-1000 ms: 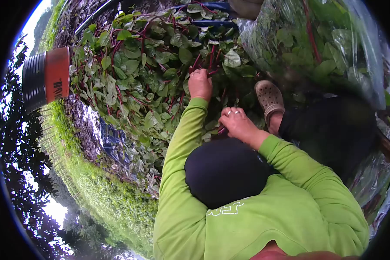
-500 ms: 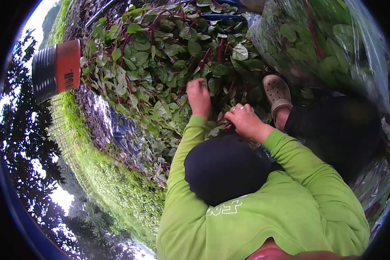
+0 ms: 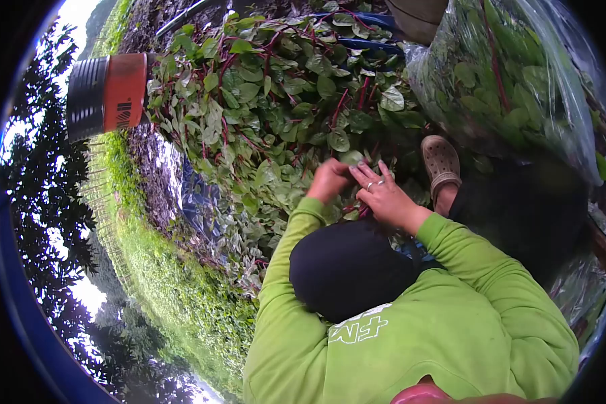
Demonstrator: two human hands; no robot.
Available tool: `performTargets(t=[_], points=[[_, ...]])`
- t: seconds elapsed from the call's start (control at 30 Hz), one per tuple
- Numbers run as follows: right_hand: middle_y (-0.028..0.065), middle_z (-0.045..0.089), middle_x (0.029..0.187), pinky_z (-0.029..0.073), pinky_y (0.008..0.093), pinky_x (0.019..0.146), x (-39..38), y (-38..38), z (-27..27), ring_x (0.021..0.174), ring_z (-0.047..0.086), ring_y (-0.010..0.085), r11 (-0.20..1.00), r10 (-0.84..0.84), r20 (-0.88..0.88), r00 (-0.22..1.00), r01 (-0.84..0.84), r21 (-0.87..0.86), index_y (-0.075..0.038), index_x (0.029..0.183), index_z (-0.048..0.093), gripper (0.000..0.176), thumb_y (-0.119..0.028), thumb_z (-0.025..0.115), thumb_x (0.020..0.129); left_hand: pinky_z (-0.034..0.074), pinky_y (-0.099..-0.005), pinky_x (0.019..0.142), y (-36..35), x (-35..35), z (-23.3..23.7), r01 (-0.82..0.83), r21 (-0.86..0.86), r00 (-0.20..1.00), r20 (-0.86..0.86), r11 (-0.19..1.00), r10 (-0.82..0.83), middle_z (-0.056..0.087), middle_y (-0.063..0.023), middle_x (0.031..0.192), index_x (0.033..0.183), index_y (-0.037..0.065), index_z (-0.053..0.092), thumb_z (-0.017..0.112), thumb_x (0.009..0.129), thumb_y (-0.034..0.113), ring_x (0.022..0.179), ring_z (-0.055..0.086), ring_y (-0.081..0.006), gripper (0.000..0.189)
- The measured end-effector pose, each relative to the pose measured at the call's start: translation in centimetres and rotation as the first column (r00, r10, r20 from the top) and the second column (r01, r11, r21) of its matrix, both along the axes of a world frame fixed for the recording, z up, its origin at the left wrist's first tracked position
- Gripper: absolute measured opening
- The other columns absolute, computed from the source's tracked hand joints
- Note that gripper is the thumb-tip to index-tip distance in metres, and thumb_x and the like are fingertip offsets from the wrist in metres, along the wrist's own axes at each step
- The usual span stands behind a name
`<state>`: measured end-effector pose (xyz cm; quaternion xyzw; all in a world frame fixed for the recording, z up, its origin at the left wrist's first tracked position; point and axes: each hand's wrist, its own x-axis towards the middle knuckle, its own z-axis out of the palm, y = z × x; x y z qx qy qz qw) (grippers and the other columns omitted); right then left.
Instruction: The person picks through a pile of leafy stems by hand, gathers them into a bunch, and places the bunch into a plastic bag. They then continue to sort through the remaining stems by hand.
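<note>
My left hand [image 3: 330, 181] has its fingers curled closed beside a pale green leaf [image 3: 351, 157]; what lies inside its grip is hidden. My right hand [image 3: 388, 196], with a ring on one finger, meets it at the fingertips. Below the right palm, magenta Malabar spinach stems [image 3: 365, 211] stick out, held against the palm, though the thumb is hidden. Around both hands spreads a large heap of red-stemmed Malabar spinach [image 3: 262, 128]. My dark-trousered knee [image 3: 350, 266] is just below the hands.
A black and orange ribbed bucket [image 3: 108, 94] stands at the heap's left side. At upper right, a clear plastic bag [image 3: 518, 81] holds more leafy greens. My foot in a brown clog [image 3: 442, 161] rests between bag and hands. Blue sheeting [image 3: 196, 195] lies along the ground.
My left hand has come down and right from over the heap to meet the right hand. The right hand's fingers have stretched out. The view has shifted slightly.
</note>
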<state>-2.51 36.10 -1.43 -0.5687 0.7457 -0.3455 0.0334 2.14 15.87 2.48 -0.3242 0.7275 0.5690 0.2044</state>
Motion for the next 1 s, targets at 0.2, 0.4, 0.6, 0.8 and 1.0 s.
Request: performTargets(t=[0.2,0.4,0.6,0.8,1.0], points=[[0.0072,0.063,0.109,0.043,0.0474,0.098,-1.0,1.1,-0.2,0.112,0.058,0.0284,0.972,0.017,0.187,0.982,-0.060,0.227,-0.013,0.113,0.064,0.037,-0.009,0.067,0.076,0.052,-0.0317,0.084,-2.0,0.8,-2.1,0.187,-0.197,0.978,-0.056,0.962,-0.202,0.070,-0.0090,0.099,0.114,0.003,0.070,0.062,0.082,0.013,0.093,0.066,-0.0177,0.034],[0.0064,0.064,0.101,0.045,0.0452,0.086,-1.4,1.6,0.1,0.102,0.060,0.0280,0.966,0.013,0.139,0.990,-0.048,0.255,-0.013,0.115,0.064,0.041,-0.007,0.067,0.075,0.052,-0.0489,0.085,-6.6,-9.8,-8.9,-0.130,-0.835,0.898,-0.327,0.534,-0.293,0.067,-0.0210,0.103,0.110,0.004,0.071,0.067,0.089,0.019,0.095,0.065,-0.0401,0.026],[0.0076,0.065,0.104,0.043,0.0454,0.096,-2.0,1.7,0.9,0.104,0.060,0.0278,0.966,-0.040,0.195,0.980,-0.012,0.260,-0.012,0.107,0.067,0.030,-0.009,0.063,0.078,0.052,-0.0478,0.079,-5.6,-8.4,-7.7,-0.070,-0.897,0.900,-0.246,0.436,-0.361,0.063,-0.0178,0.087,0.105,0.008,0.075,0.067,0.086,0.014,0.086,0.064,-0.0375,0.022],[0.0182,0.044,0.153,0.021,0.0530,0.123,-1.2,1.1,1.6,0.148,0.034,0.0338,0.983,-0.113,0.043,0.993,0.106,0.148,-0.011,0.106,0.064,0.024,-0.012,0.064,0.081,0.054,-0.0399,0.079,0.9,1.7,-1.4,0.165,-0.677,0.878,-0.230,0.717,-0.419,0.065,-0.0135,0.089,0.113,0.010,0.075,0.068,0.084,0.008,0.088,0.065,-0.0298,0.030],[0.0073,0.061,0.102,0.049,0.0445,0.084,-1.2,2.3,-0.1,0.102,0.060,0.0299,0.985,-0.025,0.225,0.974,-0.015,0.173,-0.013,0.109,0.063,0.040,-0.011,0.074,0.071,0.053,-0.0305,0.090,-1.4,-0.9,-0.1,-0.025,0.300,0.996,0.092,0.954,-0.003,0.072,-0.0091,0.106,0.113,-0.002,0.074,0.063,0.082,0.004,0.099,0.068,-0.0181,0.033]])
